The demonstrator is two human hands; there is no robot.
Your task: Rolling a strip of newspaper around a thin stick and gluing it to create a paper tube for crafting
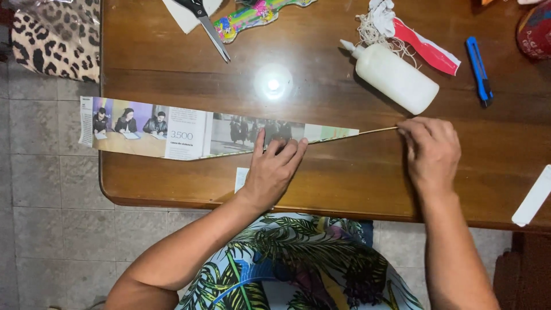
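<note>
A glossy brown wooden table (pixel 321 178) filled the view, a lamp glare near its centre. Across it, from 9 o'clock toward the middle, lay the long magazine strip (pixel 189 133), a printed page cut to a taper: broad at its 9 o'clock end, which overhung the table edge, and narrowing to a point at 3 o'clock, with photographs of people and columns of text along its face. The left hand (pixel 272 166) rested flat and open on the strip's narrow part, fingers spread and pressing it to the wood. At the tip, a thin pale wooden skewer (pixel 376 131) ran on toward 3 o'clock, where the right hand (pixel 430 152) pinched its end between closed fingertips. The strip would likely handle as light, limp and easily creased or torn; it was probably best held flat near the tip, the stiff but snappable skewer at its ends. At 1 o'clock lay a white glue bottle (pixel 396 77) on its side, with a red-and-white scrap (pixel 427 49) beyond it and a blue utility knife (pixel 478 69) at 2 o'clock. Scissors (pixel 206 26) and a multicoloured paper shape (pixel 252 16) sat at 12 o'clock. A small white paper slip (pixel 241 178) lay just beside the left wrist, another white strip (pixel 532 198) at 4 o'clock.
</note>
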